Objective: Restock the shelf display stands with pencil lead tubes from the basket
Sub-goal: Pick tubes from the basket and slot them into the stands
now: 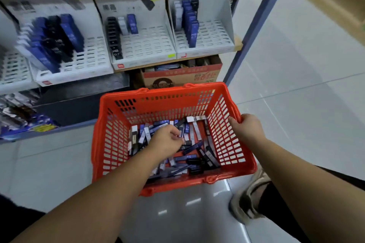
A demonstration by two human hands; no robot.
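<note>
Gripping basket rim [158, 92] — right hand [245, 127], floor [296, 104] beyond

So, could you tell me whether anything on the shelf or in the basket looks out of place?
Nothing looks spilled or damaged. The tubes lie jumbled in the basket, and the middle stand holds only three uneven rows, with most slots bare.

From where I stand, the left hand [167, 140] and right hand [246, 128] belong to arms that are bare all the way up. The right leg [276, 205] is covered in black cloth down to a beige shoe [246, 199] with darker bands across its top. More dark clothing [17, 209] shows low on the left side.
</note>
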